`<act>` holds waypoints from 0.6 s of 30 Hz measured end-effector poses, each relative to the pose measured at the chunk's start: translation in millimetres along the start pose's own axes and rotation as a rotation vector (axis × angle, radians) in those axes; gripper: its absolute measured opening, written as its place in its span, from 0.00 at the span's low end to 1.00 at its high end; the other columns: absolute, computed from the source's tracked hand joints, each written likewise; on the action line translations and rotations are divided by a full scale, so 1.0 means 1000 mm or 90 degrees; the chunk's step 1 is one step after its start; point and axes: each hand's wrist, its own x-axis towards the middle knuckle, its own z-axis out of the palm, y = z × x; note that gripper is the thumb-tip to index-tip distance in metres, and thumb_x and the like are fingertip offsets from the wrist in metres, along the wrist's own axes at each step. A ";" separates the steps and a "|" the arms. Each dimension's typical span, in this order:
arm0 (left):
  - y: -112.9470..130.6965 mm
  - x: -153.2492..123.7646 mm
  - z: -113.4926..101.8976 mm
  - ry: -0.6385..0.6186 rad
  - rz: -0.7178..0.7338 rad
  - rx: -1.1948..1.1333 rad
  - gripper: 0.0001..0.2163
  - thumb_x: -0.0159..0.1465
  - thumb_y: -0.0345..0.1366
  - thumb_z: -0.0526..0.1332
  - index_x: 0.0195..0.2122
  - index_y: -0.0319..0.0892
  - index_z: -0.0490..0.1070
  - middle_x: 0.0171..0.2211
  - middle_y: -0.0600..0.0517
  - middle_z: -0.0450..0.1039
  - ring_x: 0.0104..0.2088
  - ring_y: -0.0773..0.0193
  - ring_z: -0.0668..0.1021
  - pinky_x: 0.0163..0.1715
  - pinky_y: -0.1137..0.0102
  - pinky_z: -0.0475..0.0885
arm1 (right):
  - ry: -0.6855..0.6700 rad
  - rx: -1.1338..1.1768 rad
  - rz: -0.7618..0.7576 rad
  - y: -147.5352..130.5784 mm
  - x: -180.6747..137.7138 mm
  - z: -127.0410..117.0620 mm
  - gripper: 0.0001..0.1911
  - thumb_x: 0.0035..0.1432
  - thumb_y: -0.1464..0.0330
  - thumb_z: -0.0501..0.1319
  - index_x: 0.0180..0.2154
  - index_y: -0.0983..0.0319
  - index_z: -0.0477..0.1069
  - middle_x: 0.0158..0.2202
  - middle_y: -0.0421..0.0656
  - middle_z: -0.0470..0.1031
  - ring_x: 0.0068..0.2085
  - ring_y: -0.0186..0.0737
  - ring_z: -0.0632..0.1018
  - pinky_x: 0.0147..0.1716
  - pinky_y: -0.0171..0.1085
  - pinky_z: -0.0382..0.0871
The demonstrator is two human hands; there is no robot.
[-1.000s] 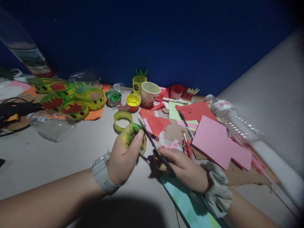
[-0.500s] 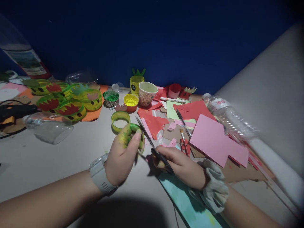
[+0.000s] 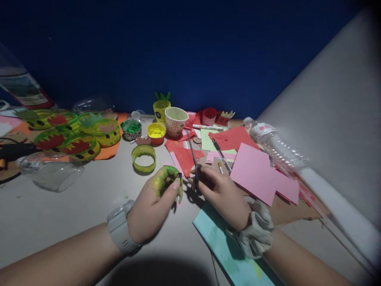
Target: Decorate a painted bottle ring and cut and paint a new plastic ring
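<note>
**Green-smeared fingers pinch a scrap beside the scissors**

Green and yellow paint coats the fingers (image 3: 166, 176) of the left hand (image 3: 153, 204), which are closed on a small green-yellow piece (image 3: 179, 191) just above the bench (image 3: 89, 198). The right hand (image 3: 222, 194) is wrapped around the scissors (image 3: 193, 157), whose blades lie together and point away, close beside the piece.

There is bare bench to the left of the hands and in front of them. To the right, red paper (image 3: 184, 159), pink paper (image 3: 256, 171) and a plastic bottle (image 3: 274, 141) crowd up to the edge. A green ring (image 3: 144, 158) lies just beyond the left hand.

The piece is mostly hidden by the fingers, so its shape is unclear. The scissor handles are buried in the palm. A light-blue sheet (image 3: 229, 250) runs under the right wrist and is cut off below.
</note>
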 end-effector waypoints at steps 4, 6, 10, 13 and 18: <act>0.000 0.000 0.000 -0.020 0.007 0.026 0.07 0.70 0.36 0.50 0.34 0.45 0.62 0.26 0.59 0.64 0.27 0.71 0.68 0.31 0.73 0.65 | 0.073 -0.333 0.030 0.003 0.001 -0.015 0.08 0.62 0.64 0.57 0.38 0.61 0.68 0.29 0.43 0.74 0.29 0.43 0.74 0.26 0.36 0.57; 0.001 -0.001 0.000 -0.023 0.006 0.050 0.07 0.69 0.36 0.50 0.34 0.44 0.62 0.26 0.59 0.64 0.27 0.71 0.68 0.31 0.72 0.65 | 0.102 -0.437 0.050 0.003 0.002 -0.019 0.09 0.63 0.62 0.56 0.39 0.61 0.68 0.27 0.44 0.74 0.28 0.45 0.74 0.24 0.36 0.55; 0.001 -0.001 0.000 -0.023 -0.004 0.067 0.06 0.69 0.36 0.50 0.35 0.45 0.61 0.26 0.59 0.65 0.27 0.71 0.68 0.31 0.72 0.65 | 0.101 -0.530 0.044 0.004 0.004 -0.021 0.08 0.63 0.65 0.57 0.41 0.62 0.69 0.29 0.45 0.76 0.29 0.47 0.76 0.24 0.37 0.55; 0.001 -0.001 -0.001 -0.030 -0.017 0.068 0.06 0.70 0.36 0.50 0.35 0.45 0.62 0.26 0.59 0.65 0.28 0.71 0.68 0.31 0.72 0.65 | 0.078 -0.503 0.024 0.007 0.006 -0.018 0.05 0.63 0.69 0.56 0.40 0.63 0.68 0.36 0.46 0.77 0.33 0.46 0.78 0.27 0.38 0.61; 0.001 0.001 0.000 -0.036 -0.023 0.071 0.07 0.69 0.37 0.50 0.34 0.44 0.62 0.26 0.58 0.65 0.27 0.70 0.68 0.31 0.71 0.65 | 0.074 -0.457 -0.052 0.017 0.006 -0.010 0.12 0.65 0.71 0.52 0.49 0.64 0.67 0.47 0.49 0.74 0.42 0.48 0.77 0.34 0.41 0.69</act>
